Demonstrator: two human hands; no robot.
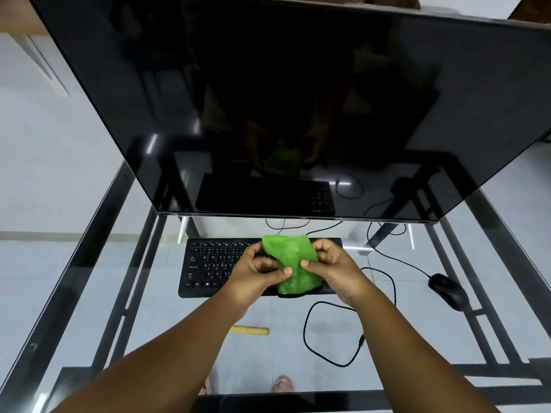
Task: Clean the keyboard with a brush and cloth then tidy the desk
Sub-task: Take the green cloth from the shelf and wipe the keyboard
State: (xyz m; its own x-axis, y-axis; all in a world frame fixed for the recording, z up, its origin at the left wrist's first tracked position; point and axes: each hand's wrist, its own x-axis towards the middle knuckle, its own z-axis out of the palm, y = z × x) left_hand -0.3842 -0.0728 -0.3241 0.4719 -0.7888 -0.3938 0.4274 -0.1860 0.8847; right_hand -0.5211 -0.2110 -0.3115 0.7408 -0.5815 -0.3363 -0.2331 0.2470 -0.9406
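A bright green cloth (293,260), fuzzy and creased into a loose fold, is held up over the right half of a black keyboard (214,266), its lower edge hanging down to about the keyboard's near rim. The left hand (256,271) pinches the cloth's left side, thumb laid across the front and the other fingers curled behind; the right hand (335,268) pinches the right side in the same way, thumb tip pressed on the fabric and the fingers bent round the top edge. The keyboard lies flat and square to the person on a glass counter (89,293) with a dark metal frame, its keys printed with white legends. Just beneath the left forearm a yellow brush handle (250,330) lies on the glass, partly hidden by the arm. A black cable (307,329) loops on the counter to the right of the keyboard, and a black mouse (447,290) sits farther right, well apart from the hands. Behind the keyboard stands a large dark monitor (283,99), its glossy screen mirroring the cloth, the hands and the keyboard. Through the glass a pale grey tiled floor (44,257) shows, with the person's feet at the near edge.
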